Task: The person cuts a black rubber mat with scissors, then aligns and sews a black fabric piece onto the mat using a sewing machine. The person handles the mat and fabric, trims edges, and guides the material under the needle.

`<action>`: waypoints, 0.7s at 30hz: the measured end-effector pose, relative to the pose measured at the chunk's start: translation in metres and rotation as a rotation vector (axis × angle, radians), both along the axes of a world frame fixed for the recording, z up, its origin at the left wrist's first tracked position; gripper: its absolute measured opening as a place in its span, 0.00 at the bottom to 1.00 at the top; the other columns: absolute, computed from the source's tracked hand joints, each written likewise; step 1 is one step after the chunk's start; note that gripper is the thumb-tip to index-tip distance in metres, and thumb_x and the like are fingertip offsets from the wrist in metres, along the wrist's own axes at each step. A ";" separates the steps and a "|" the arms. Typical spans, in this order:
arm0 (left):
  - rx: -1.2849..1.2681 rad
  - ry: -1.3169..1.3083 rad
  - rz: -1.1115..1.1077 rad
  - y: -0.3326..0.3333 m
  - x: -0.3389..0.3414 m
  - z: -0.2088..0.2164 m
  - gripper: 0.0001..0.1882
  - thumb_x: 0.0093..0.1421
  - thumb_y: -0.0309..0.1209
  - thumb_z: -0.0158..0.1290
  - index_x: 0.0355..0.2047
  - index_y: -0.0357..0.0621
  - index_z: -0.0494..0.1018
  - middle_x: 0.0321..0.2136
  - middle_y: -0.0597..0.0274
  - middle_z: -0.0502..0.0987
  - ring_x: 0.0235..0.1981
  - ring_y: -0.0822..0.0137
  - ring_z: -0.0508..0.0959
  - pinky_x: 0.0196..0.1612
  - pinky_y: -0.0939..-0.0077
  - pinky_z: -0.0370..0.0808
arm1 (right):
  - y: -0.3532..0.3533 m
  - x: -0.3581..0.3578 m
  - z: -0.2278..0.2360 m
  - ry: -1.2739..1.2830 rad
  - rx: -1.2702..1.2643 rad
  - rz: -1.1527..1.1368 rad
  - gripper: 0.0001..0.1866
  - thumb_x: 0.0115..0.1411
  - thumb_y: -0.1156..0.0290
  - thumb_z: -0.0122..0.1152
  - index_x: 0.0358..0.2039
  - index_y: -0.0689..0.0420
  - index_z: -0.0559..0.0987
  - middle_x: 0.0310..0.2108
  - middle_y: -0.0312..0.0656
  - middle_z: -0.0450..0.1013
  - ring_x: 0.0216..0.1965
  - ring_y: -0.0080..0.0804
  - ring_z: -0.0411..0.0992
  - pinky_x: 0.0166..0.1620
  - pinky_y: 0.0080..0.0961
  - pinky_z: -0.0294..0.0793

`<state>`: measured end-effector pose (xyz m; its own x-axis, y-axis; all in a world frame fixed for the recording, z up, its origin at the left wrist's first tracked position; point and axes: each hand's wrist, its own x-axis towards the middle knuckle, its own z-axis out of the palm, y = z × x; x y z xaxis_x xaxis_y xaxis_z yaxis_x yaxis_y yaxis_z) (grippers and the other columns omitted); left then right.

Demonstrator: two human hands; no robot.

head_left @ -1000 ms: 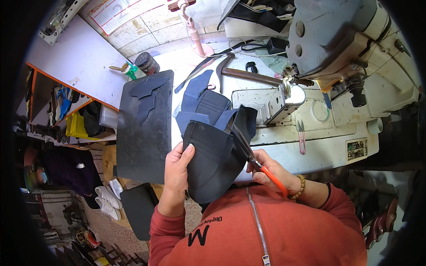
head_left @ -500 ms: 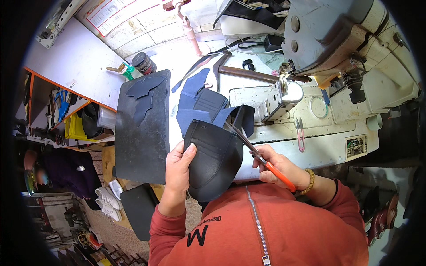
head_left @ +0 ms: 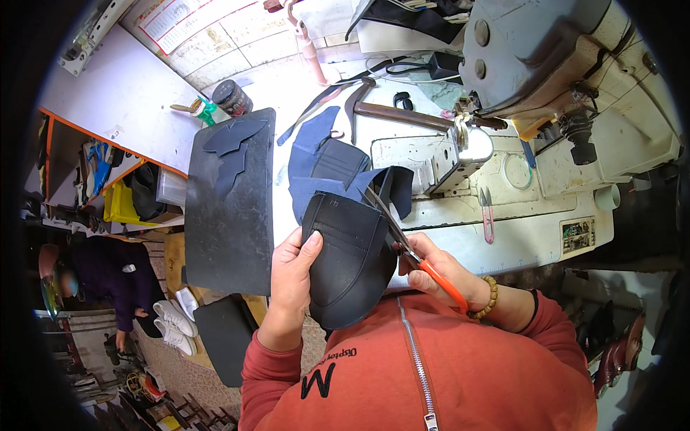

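Observation:
My left hand [head_left: 291, 264] grips the left edge of a black stitched shoe upper [head_left: 343, 262], thumb on top and fingers underneath. The piece is tilted in front of my chest, its curved end toward me. Closed around the orange handles of a pair of scissors [head_left: 444, 284] is my right hand [head_left: 433, 267]. The dark blades lie along the upper's right edge, tips pointing away from me; the exact contact is hard to make out. Just beyond, dark blue and black upper pieces [head_left: 314, 147] lie overlapping on the white table.
A black cutting mat [head_left: 228, 230] with dark scraps [head_left: 231, 169] lies at left. A hammer [head_left: 402, 116] rests at the back, by a sewing machine [head_left: 532, 65]. Small pink-handled snips [head_left: 488, 219] lie at right. White shoes [head_left: 175, 325] and a bending person [head_left: 108, 273] are at lower left.
The scissors have shifted slightly left and toward me along the upper's edge. The upper has tilted a little. At left, the other person's arm and hand have come into view, reaching down.

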<state>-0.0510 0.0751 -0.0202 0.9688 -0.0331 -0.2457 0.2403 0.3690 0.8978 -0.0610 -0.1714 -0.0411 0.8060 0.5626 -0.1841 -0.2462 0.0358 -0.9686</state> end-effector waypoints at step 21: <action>0.115 -0.033 -0.083 0.016 0.005 0.009 0.12 0.64 0.30 0.50 0.43 0.33 0.74 0.35 0.65 0.78 0.33 0.79 0.74 0.39 0.85 0.72 | -0.005 -0.005 0.001 -0.039 -0.065 0.032 0.20 0.61 0.60 0.58 0.48 0.57 0.68 0.22 0.31 0.58 0.25 0.19 0.55 0.30 0.18 0.61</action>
<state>-0.0463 0.0914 -0.0114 0.9715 -0.0872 -0.2202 0.2351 0.2437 0.9409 -0.0657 -0.1762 -0.0398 0.7948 0.5762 -0.1903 -0.2085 -0.0353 -0.9774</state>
